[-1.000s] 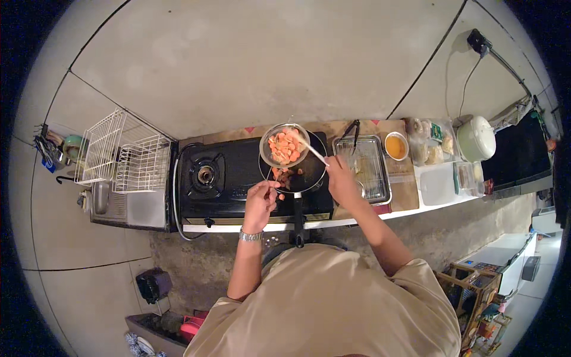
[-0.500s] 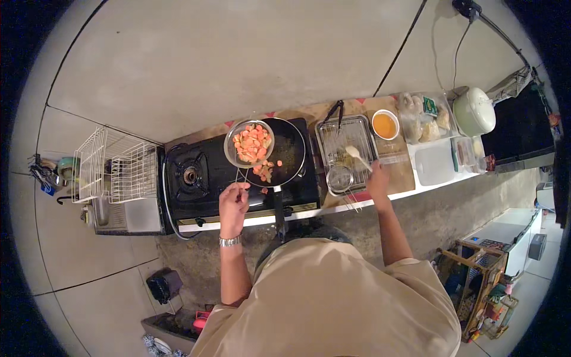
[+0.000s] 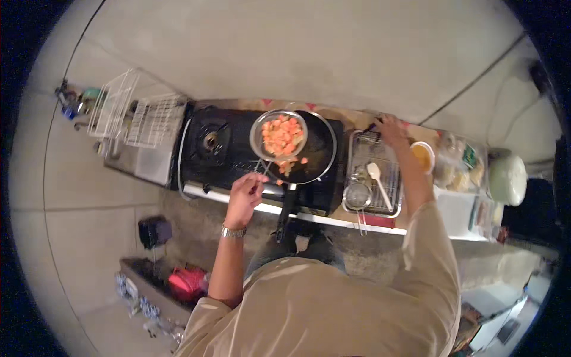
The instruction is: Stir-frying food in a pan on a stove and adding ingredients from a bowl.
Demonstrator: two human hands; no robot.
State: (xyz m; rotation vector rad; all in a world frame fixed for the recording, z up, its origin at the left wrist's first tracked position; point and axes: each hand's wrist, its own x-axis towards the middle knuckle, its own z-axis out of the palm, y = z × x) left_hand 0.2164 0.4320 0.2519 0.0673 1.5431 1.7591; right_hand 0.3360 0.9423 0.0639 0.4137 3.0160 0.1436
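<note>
My left hand (image 3: pixel 247 191) is closed round the thin wire handle of a round mesh strainer (image 3: pixel 255 140). Orange-red slices (image 3: pixel 282 135) fill the strainer, which is over the left part of a dark frying pan (image 3: pixel 318 152). A few loose slices (image 3: pixel 286 165) lie in the pan near the strainer's rim. At the far edge of a metal tray with a wire rack (image 3: pixel 397 212), my right hand (image 3: pixel 392 130) reaches to black-handled tongs (image 3: pixel 373 127); blur hides its exact finger contact. A pale spoon (image 3: pixel 380 184) and a smaller strainer (image 3: pixel 358 195) rest on the tray.
The pan's black handle (image 3: pixel 286 211) points toward me from the black stove (image 3: pixel 238 157), whose left burner (image 3: pixel 210 140) is bare. Right of the tray stand an orange-filled bowl (image 3: pixel 422 156), bagged food (image 3: pixel 455 163) and a pale green pot (image 3: pixel 507 179). White wire racks (image 3: pixel 151 119) stand left.
My right hand has let go of the spoon, leaving it on the tray's rack, and moved to the tongs at the far edge. The left hand still holds the strainer over the pan. The view has shifted.
</note>
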